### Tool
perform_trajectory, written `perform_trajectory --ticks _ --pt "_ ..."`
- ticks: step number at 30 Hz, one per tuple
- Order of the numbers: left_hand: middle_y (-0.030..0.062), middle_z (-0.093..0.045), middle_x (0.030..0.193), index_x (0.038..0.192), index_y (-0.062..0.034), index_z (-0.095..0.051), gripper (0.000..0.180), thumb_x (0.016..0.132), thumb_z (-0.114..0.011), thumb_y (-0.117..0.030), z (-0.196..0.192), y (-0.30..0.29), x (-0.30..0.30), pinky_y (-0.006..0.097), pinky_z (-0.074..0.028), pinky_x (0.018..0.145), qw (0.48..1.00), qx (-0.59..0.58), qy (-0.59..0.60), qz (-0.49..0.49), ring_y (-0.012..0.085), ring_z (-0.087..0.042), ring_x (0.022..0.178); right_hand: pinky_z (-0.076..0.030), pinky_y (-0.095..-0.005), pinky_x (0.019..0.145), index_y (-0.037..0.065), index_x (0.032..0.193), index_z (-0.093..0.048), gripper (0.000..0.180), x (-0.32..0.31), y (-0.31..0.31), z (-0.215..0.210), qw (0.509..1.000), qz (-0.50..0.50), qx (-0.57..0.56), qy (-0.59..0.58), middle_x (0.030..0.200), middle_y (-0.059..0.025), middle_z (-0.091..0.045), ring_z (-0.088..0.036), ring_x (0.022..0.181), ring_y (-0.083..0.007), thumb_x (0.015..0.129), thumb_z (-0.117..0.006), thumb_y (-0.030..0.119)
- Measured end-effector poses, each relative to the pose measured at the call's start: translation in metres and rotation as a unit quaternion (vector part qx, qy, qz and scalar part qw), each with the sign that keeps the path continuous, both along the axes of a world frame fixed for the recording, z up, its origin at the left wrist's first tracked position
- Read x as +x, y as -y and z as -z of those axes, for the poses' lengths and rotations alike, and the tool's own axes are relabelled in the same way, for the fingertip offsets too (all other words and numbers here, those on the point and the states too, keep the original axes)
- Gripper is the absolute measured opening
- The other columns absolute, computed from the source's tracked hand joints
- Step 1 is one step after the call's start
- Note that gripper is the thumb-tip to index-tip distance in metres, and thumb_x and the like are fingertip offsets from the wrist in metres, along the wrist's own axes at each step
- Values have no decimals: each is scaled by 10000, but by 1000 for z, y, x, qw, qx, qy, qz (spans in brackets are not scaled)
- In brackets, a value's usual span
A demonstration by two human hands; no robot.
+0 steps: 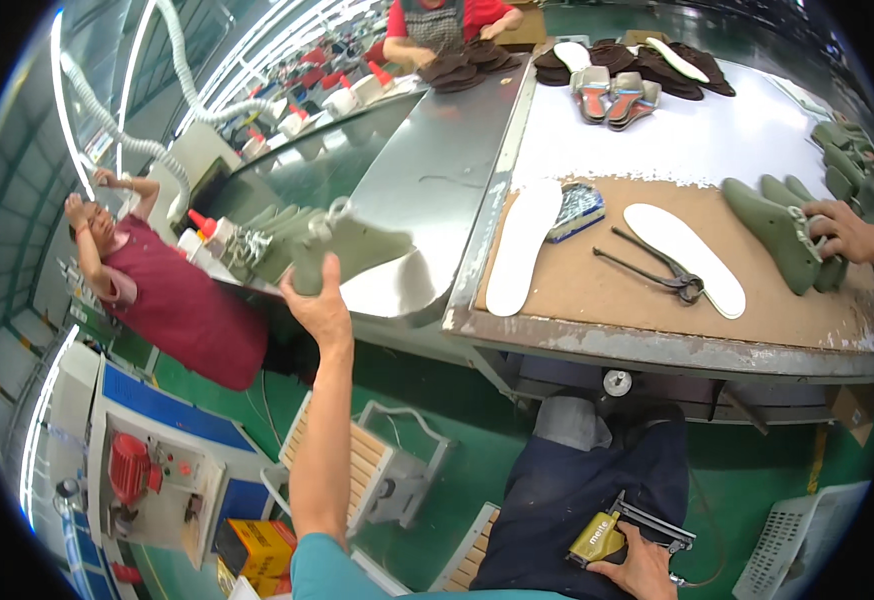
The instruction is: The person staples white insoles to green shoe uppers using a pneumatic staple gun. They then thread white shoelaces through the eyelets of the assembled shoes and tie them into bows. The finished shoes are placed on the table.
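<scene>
My left hand (319, 312) is raised over the near end of the metal bench, its fingers closed around the end of a green shoe last (362, 245). Behind that last, several more green lasts (272, 232) crowd the bench's left side. Low at my lap, my right hand (642, 565) grips a gold staple gun (597, 538) with a black magazine. On the brown board in front of me lie two white insoles (525, 250), a pair of dark lasting pincers (679, 285) between them, and a small blue-edged block (577, 212).
A co-worker's hand (847, 232) touches green lasts (777, 235) at the table's right. Brown uppers (682, 70) and sandals (612, 97) lie at the far side. One person (167, 270) stands left; another handles brown pieces at the back. A white crate (802, 545) stands lower right.
</scene>
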State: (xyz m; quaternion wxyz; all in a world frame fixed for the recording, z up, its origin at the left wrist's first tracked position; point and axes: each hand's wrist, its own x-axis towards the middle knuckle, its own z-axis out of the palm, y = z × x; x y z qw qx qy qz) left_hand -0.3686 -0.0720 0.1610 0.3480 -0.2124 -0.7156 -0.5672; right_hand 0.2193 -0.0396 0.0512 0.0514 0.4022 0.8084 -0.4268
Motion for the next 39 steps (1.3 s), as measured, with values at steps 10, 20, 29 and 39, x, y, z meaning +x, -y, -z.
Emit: perform_trajectory --ticks 10,20,29,39 --pt "147 -710 1272 1349 -126 -617 631 820 -742 -444 79 -16 -134 497 -511 990 911 -318 203 -169 374 -667 1187 -558 -487 887 35 1341 -599 544 -6 -11 -7 995 75 -31 -66 1110 -254 -735 -714 1022 -440 905 -798 291" --pt "221 -629 1424 1452 -36 -572 858 845 -747 -616 78 -8 -201 526 -465 1070 908 -303 220 -189 428 -595 1299 -535 -453 941 35 1157 -715 315 -94 -230 -95 861 155 414 -252 1148 -197 -701 -663 1087 -377 863 -800 110" --pt "207 -438 1591 1625 -80 -314 762 981 -696 -221 56 6 -134 514 -379 1181 947 -296 2 -126 394 -451 1443 -470 -514 1015 71 1270 -694 437 -111 -305 -71 900 113 386 -166 1317 -190 -639 -606 1210 -376 871 -795 219" --pt "203 -483 1523 1598 -29 -320 663 1001 -607 -7 3 -170 205 406 -448 1134 844 -157 87 506 292 -527 1382 -544 -461 841 -14 1295 -601 392 -99 -308 -81 852 151 441 -237 1131 -212 -603 -642 1026 -417 904 -613 -46"
